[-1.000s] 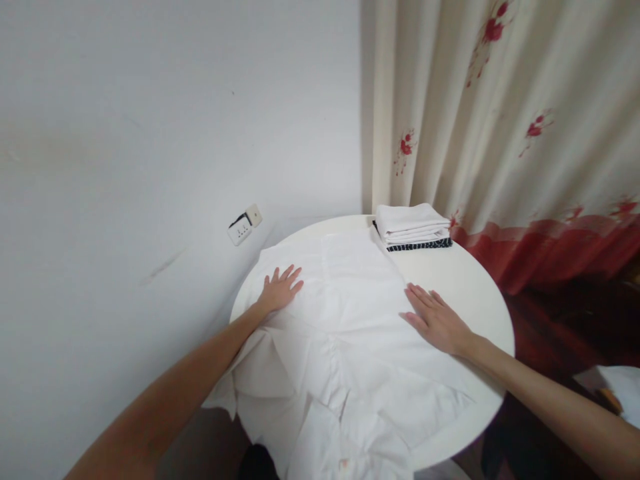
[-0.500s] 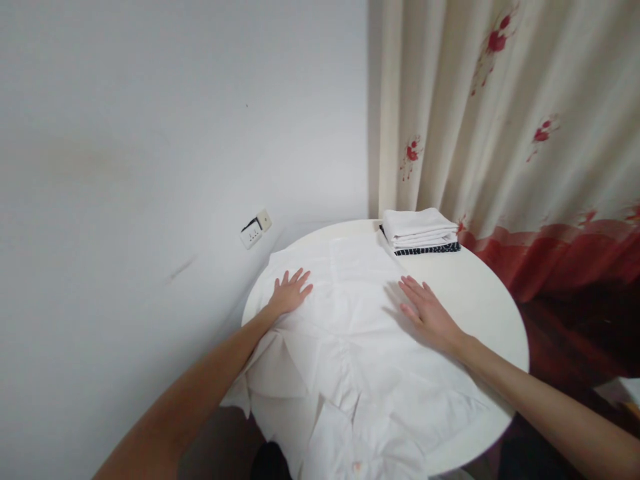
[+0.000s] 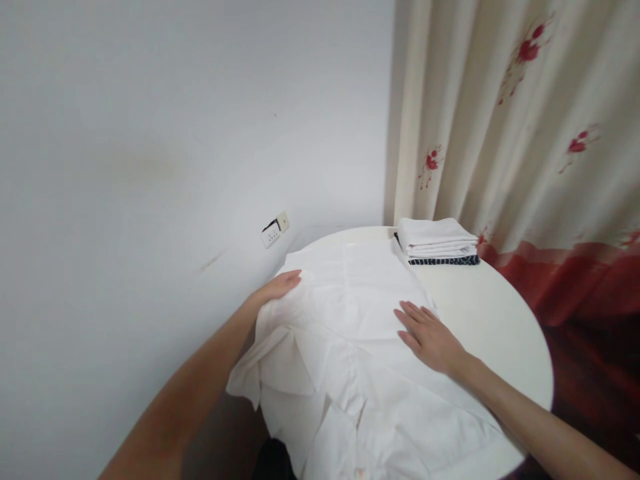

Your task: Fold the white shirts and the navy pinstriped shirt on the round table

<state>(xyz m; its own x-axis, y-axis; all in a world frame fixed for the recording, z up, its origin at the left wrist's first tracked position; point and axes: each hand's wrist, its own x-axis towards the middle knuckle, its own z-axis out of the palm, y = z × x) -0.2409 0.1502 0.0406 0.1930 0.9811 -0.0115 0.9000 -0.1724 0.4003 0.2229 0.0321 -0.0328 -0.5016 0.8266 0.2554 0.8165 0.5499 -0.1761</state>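
A white garment, seemingly a shirt (image 3: 345, 320), is spread over a round white table (image 3: 500, 313). Its far part lies fairly flat, while the near part is wrinkled and hangs over the front edge. At the garment's left edge rests my left hand (image 3: 281, 285), fingers stretched out and close together; its thumb is hidden. My right hand (image 3: 430, 337) lies palm down near the right edge of the cloth, with the fingers extended and nothing held.
A stack of folded white cloth (image 3: 436, 239) sits on a dark patterned piece (image 3: 445, 261) at the table's back right. The wall (image 3: 190, 133) with a socket (image 3: 271, 235) borders the left. A cream and red curtain (image 3: 475, 133) hangs behind on the right.
My left hand has moved from flat with spread fingers to the cloth's left edge, fingers closer together. My right hand stays on the right side. The view has shifted slightly left.
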